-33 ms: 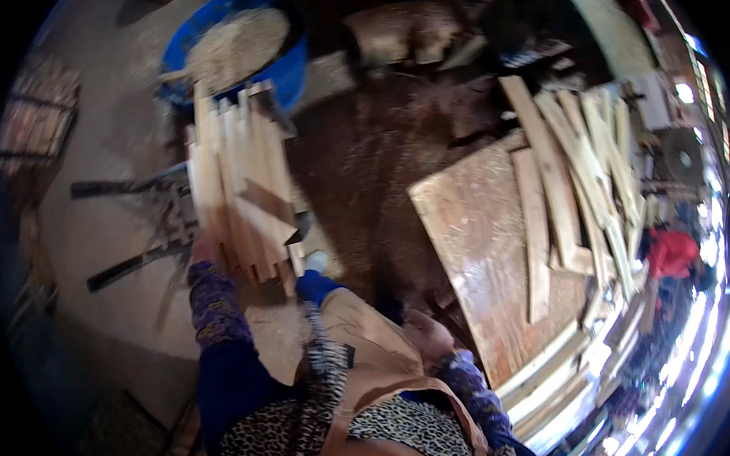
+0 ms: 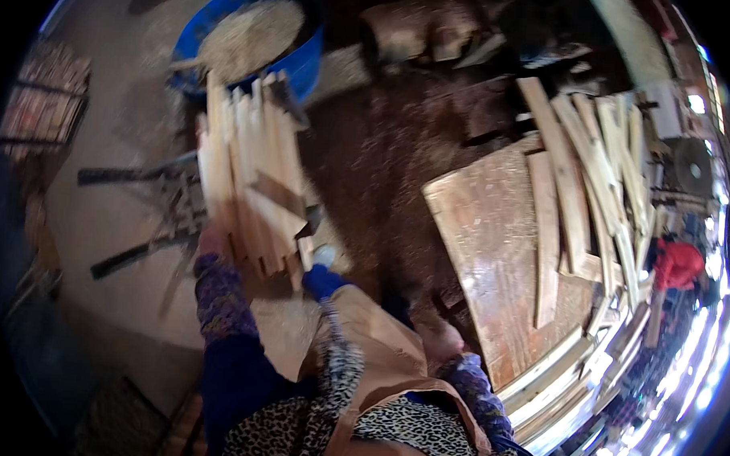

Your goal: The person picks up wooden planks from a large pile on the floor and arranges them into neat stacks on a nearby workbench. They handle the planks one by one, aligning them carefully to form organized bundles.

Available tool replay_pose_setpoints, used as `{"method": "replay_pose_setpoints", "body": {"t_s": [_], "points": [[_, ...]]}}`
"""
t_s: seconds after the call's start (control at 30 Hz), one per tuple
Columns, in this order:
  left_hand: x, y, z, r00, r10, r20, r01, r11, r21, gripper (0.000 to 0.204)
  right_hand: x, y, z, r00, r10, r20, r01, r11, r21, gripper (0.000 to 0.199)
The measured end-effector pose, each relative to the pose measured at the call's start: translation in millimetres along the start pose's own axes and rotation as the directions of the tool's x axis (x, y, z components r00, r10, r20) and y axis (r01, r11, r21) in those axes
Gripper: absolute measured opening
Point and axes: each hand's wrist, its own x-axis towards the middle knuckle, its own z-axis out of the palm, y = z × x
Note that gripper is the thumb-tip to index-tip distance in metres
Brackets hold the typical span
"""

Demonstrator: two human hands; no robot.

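Note:
A stack of pale wooden strips lies ahead of me at the left, on a dark metal stand. My left hand is at the near left corner of this stack and seems to touch it; blur hides its fingers. A loose short wood piece lies slantwise on top of the strips. Low beside my apron is my right hand, near the edge of a large wooden board. It is smeared, and no object shows in it.
A blue tub of sawdust stands beyond the stack. Long planks lie on the board at the right. The stand's dark legs stick out to the left. A person in red is at the far right. Bundled wood sits far left.
The whole view has shifted slightly, so most things appear a little farther right. Both hands keep about the same place beside the stack and the board.

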Motion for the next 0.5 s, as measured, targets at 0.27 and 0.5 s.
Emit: {"method": "replay_pose_setpoints", "body": {"t_s": [0.27, 0.5], "points": [[33, 48, -26, 0.929, -0.346, -0.134, 0.347, 0.938, -0.015, 0.033, 16, 93, 25, 0.988, -0.014, 0.156, 0.097, 0.836, -0.541, 0.039], [47, 62, -29, 0.822, -0.537, -0.186, 0.546, 0.838, -0.007, 0.033, 26, -37, 64, 0.976, 0.118, 0.185, -0.137, 0.986, 0.094, 0.047]]}}
